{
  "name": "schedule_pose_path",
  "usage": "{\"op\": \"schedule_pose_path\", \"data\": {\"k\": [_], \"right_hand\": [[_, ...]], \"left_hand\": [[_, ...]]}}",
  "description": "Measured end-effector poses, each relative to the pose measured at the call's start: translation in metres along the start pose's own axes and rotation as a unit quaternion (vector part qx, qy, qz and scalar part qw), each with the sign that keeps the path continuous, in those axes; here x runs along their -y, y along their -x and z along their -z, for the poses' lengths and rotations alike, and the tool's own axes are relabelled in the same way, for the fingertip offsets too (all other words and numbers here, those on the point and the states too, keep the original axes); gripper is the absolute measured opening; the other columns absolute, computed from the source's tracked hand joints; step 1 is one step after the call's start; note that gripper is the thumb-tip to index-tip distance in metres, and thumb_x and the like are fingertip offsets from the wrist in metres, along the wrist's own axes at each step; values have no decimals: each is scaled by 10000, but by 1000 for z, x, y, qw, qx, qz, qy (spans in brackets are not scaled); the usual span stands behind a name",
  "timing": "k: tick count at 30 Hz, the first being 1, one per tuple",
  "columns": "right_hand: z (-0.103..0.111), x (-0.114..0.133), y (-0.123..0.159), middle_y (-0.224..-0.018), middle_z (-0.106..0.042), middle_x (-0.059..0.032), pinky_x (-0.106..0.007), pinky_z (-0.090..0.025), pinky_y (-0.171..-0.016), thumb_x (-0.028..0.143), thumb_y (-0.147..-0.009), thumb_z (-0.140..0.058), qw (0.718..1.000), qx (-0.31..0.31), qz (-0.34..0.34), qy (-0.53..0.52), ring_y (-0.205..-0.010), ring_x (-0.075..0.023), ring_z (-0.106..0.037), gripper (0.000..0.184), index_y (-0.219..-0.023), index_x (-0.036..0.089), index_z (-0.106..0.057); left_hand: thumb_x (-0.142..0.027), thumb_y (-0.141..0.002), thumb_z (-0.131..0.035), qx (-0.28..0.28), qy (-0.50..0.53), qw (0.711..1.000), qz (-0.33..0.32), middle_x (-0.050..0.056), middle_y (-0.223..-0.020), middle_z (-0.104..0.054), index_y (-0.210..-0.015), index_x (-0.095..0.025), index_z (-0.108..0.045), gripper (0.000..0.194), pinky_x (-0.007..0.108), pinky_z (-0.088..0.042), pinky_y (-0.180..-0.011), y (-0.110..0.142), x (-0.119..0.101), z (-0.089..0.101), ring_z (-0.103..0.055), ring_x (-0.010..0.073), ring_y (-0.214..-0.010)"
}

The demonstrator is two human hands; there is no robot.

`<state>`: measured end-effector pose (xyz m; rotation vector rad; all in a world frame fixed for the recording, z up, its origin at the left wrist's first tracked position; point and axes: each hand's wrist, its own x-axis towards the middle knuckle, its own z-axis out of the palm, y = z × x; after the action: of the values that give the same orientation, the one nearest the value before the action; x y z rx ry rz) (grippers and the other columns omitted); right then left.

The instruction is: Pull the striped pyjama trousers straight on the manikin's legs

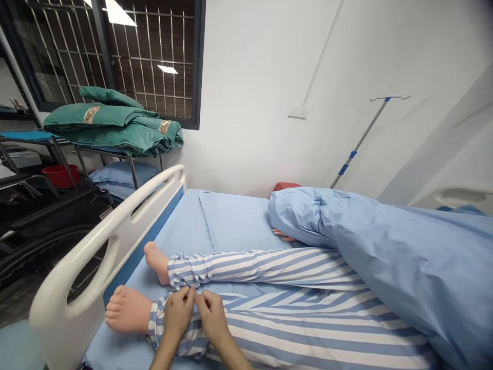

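Note:
My left hand (177,312) and my right hand (211,314) are close together over the lower part of the near leg. Both have their fingers closed in a pinch on the blue-and-white striped pajama trousers (300,321), a little above the ankle. The fingertips almost meet, and the bit of cloth between them is mostly hidden. A bare near foot (127,310), smooth like a manikin's, points to the left. Behind it is the far foot (157,261), with the trouser cuff (184,271) bunched around its ankle.
A blue quilt (370,241) covers the upper body, with fingers (284,234) showing under its edge. The white footboard (77,272) closes the bed's left end. A wheelchair (50,226), green folded bedding (115,123) and an IV pole (360,141) stand beyond.

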<state>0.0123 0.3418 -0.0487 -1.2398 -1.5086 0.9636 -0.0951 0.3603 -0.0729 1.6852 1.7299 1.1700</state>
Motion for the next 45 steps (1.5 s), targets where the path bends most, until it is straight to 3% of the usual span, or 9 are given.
{"op": "schedule_pose_path", "data": {"k": [7,12,18,22,26,29,36,41,45], "right_hand": [[-34,15,4,-481,-365,38,-236,-196,-489,368,-869,-383,999,-22,42,25,-481,-80,-324,400,-520,174,-360],[-41,-5,4,-518,-496,1,-231,-253,-501,422,-876,-359,997,-78,10,13,-511,-107,-421,423,-561,169,-483],[-37,-5,-10,-531,-498,1,-227,-297,-512,453,-863,-339,992,-93,-37,-82,-529,-112,-415,443,-551,166,-467],[-21,-1,-15,-484,-427,20,-230,-275,-487,441,-849,-347,988,-108,-58,-94,-494,-103,-361,425,-516,181,-398],[5,-4,0,-519,-444,21,-236,-244,-519,406,-870,-371,994,-105,4,30,-522,-99,-374,399,-551,174,-432],[17,-14,11,-497,-392,35,-238,-223,-516,398,-875,-379,994,-87,22,66,-506,-91,-352,400,-544,175,-403],[24,-18,3,-510,-391,30,-220,-271,-491,473,-866,-343,991,-112,-19,-67,-511,-94,-352,429,-552,182,-374],[57,-1,10,-490,-376,35,-230,-222,-499,419,-881,-352,995,-87,23,43,-496,-88,-331,418,-538,179,-366],[86,-11,23,-484,-341,43,-244,-193,-514,376,-889,-362,989,-82,49,116,-484,-84,-325,391,-551,180,-355]], "left_hand": [[-427,-802,-407,-21,128,991,33,-26,-481,-395,-515,-190,-379,374,228,-303,-489,-1,8,8,-354,108,-506],[-485,-793,-413,-30,141,988,54,-25,-492,-426,-540,-179,-414,396,218,-318,-509,1,-3,7,-377,107,-520],[-422,-823,-376,-123,46,986,102,2,-500,-500,-531,-173,-458,393,223,-296,-534,9,-22,0,-424,121,-529],[-316,-831,-380,-69,-119,989,46,28,-572,-585,-586,-177,-532,320,243,-235,-550,16,-17,-10,-465,132,-541],[-282,-829,-407,-52,-209,976,23,27,-624,-610,-635,-190,-560,264,250,-181,-544,17,-14,-12,-462,127,-538],[-301,-810,-432,-51,-185,980,59,10,-583,-570,-600,-187,-521,255,247,-175,-541,16,-22,-11,-425,121,-528],[-414,-835,-344,-55,73,995,49,-27,-493,-389,-528,-191,-334,379,216,-274,-541,26,-56,-37,-373,107,-523],[-369,-823,-367,-15,-15,999,38,-28,-501,-418,-542,-185,-380,337,235,-242,-562,31,-54,-53,-362,106,-527],[-340,-812,-383,-8,-67,997,32,-31,-491,-397,-533,-183,-363,320,240,-221,-562,30,-51,-52,-352,106,-522]]}}
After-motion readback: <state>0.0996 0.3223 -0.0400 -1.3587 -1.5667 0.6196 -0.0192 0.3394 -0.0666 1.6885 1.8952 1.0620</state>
